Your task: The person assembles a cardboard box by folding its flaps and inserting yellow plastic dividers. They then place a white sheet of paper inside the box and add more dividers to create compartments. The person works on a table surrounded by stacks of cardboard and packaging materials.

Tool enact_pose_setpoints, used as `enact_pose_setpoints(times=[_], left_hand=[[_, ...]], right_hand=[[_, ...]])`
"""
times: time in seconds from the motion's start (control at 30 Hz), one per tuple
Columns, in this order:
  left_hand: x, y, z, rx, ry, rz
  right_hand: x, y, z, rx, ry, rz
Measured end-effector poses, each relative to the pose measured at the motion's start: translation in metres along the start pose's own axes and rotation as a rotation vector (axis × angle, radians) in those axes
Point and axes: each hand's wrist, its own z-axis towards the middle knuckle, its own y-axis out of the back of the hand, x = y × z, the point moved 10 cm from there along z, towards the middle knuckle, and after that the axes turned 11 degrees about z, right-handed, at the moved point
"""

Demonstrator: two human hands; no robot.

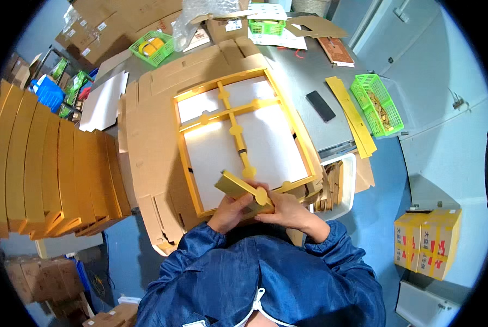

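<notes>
A short yellow strip [234, 186] with a rounded tab is held between both hands, tilted over the near edge of a yellow rectangular frame [304, 144]. My left hand [229, 211] is closed round its left side, and my right hand [288, 210] grips it near the tab. Inside the frame, over a white panel [271, 136], yellow divider strips [235, 122] with round tabs cross each other. The long divider ends near the held strip. Beneath the frame lies a flattened cardboard sheet [157, 158].
Several stacked yellow frames [58, 163] stand at the left. To the right are a black phone [320, 106], flat yellow strips [353, 120], a green basket [376, 90] of small pieces and a white bin [348, 188]. A green basket [162, 42] sits at the back; taped cartons [426, 245] stand lower right.
</notes>
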Motion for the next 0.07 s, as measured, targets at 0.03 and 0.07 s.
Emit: enact_pose_setpoints(times=[0.03, 0.07], left_hand=[[0.000, 0.017, -0.003, -0.036, -0.037, 0.003], [0.001, 0.036, -0.004, -0.069, -0.072, 0.009]], right_hand=[[0.019, 0.002, 0.001, -0.036, 0.148, -0.031], [0.038, 0.006, -0.001, -0.077, 0.296, -0.059]])
